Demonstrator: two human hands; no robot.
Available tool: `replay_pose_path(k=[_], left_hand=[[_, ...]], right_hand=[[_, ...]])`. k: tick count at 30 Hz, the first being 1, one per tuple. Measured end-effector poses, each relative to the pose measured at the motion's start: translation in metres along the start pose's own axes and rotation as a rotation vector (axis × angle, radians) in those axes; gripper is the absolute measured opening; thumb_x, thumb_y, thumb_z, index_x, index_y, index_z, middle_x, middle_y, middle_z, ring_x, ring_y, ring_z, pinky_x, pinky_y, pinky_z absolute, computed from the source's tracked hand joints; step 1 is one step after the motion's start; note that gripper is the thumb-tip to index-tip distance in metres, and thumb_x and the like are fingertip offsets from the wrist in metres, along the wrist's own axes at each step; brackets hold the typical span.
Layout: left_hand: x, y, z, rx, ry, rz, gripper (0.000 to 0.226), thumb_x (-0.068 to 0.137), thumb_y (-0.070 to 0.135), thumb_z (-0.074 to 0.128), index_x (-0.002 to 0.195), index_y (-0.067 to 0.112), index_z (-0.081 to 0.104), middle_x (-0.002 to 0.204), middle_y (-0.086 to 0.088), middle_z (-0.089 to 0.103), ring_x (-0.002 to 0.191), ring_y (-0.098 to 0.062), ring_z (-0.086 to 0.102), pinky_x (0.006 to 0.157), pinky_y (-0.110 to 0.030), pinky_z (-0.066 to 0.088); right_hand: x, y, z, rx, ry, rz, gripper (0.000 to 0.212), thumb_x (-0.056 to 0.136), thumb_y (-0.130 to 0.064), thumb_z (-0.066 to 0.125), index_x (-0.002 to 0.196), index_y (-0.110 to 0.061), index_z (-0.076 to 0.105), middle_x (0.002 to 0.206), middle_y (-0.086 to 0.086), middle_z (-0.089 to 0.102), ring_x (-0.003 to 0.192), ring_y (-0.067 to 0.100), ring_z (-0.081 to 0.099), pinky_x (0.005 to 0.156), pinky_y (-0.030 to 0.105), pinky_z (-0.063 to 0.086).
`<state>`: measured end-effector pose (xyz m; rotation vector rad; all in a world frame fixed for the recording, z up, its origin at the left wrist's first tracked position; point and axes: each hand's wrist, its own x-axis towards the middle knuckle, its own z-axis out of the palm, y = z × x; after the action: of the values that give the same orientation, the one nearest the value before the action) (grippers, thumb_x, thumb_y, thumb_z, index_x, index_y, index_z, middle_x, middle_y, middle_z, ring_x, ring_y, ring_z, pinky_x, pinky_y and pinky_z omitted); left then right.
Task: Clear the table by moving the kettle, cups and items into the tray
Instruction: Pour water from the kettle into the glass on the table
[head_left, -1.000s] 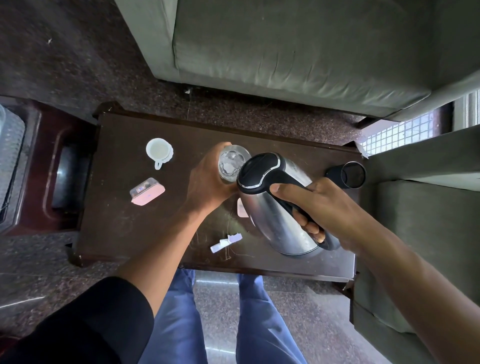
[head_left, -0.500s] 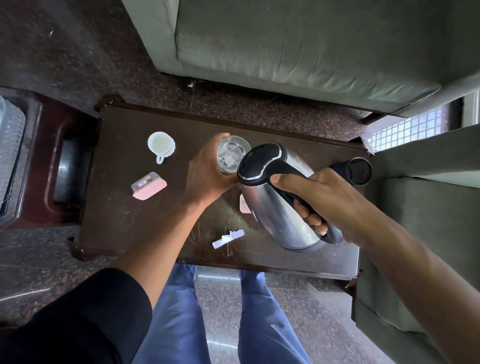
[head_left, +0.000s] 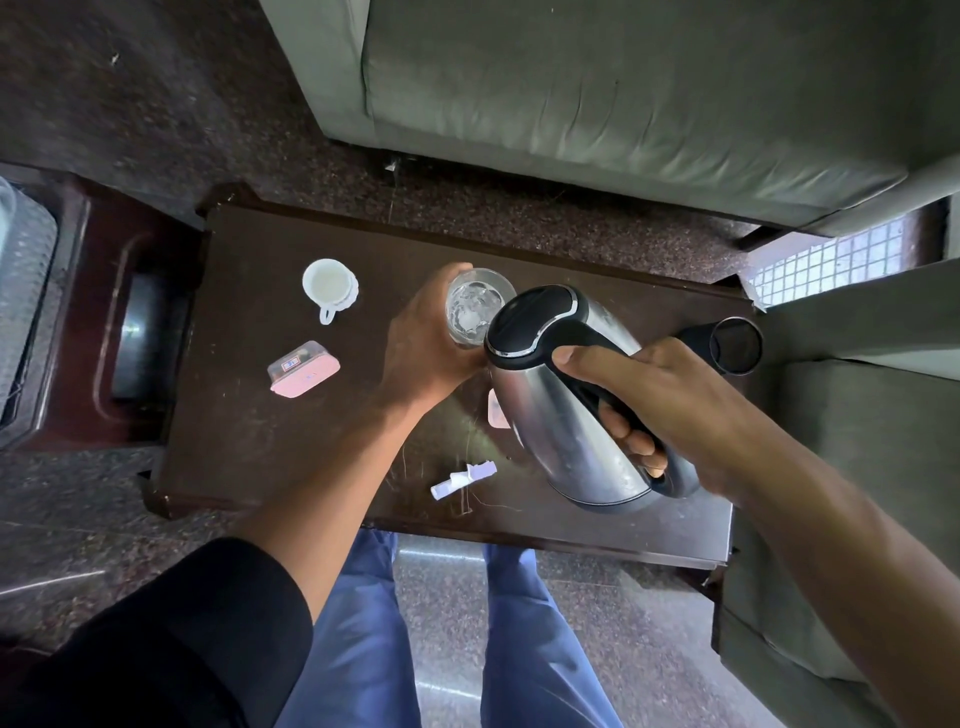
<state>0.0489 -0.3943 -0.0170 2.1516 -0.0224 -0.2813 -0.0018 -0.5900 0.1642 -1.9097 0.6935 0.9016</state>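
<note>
Head view: The right hand forms a closed grip around the black handle of the steel kettle, fingers curled under the handle and thumb laid along its top. The kettle is tilted, lid end toward the glass, and is held above the dark desk. The left hand wraps its grip around the side of the clear glass, just beside the kettle lid. A white cup stands on the desk left of the glass, well apart from it. A pink case lies nearer the left edge. A small white strip lies near the front edge. A black cup sits at the far right. The tray sits left of the desk.
</note>
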Motion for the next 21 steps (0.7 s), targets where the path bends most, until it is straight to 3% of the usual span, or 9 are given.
replay_pose_path(k=[21], left_hand=[[-0.0042, -0.0052, 0.0034, 0.014, -0.019, -0.027, 0.098, 0.061, 0.067, 0.081, 0.148, 0.037, 0.049, 0.142, 0.014, 0.069, 0.129, -0.010, 0.067, 0.111, -0.041, 0.054]], right_hand=[[0.0006, 0.0018, -0.0061, -0.021, -0.016, 0.006, 0.070, 0.078, -0.071, 0.070, 0.043, -0.014, 0.051, 0.040, 0.006, 0.043, 0.037, 0.021, 0.035, 0.049, 0.032, 0.032]])
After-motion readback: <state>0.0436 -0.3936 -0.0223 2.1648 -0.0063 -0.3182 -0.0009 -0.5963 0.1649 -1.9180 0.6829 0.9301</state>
